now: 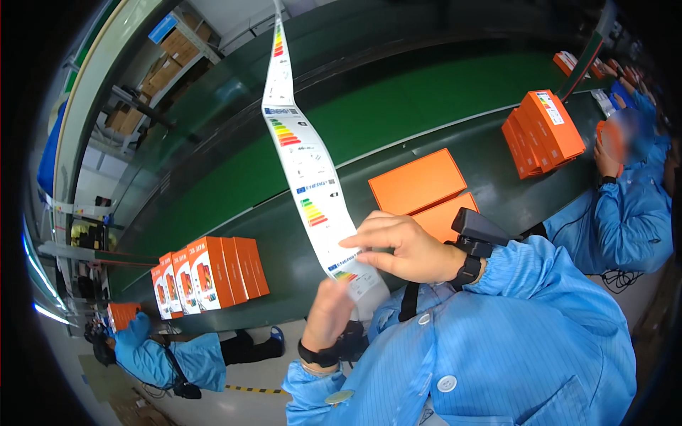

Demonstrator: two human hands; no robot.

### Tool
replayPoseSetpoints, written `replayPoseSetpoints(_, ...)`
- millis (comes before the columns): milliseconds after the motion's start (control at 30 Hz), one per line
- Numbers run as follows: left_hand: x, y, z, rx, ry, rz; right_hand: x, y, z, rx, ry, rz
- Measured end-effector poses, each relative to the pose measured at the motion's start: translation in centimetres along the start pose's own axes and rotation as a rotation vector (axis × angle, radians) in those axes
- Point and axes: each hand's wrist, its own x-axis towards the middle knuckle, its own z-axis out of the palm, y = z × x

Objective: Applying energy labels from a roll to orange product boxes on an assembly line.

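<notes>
A long white strip of energy labels [316,192] with coloured bars hangs down from the upper middle and crosses in front of me. My right hand [405,248] is at its lower part, thumb and fingers closed over the strip's right side. Just below and to the left, my left hand [330,312] is raised beside the lowest label; motion blurs its fingers, so their grip cannot be made out. Both wrists wear black straps, and a dark device sits on the right one. Beyond my right hand, two orange boxes [417,181] lie on the dark bench.
Several orange boxes stand in a row [245,266] on the left of the bench [277,234], and more [543,131] on the right. A green conveyor belt [398,106] runs behind. Co-workers in blue coats are at the left [192,358] and right [629,220].
</notes>
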Motion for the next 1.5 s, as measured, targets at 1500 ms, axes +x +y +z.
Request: replayPoseSetpoints(1500,8.3,-2.6,-18.3,1.028,0.568,-0.4,0.6,9.2,-10.3,-0.333,-0.404,0.37)
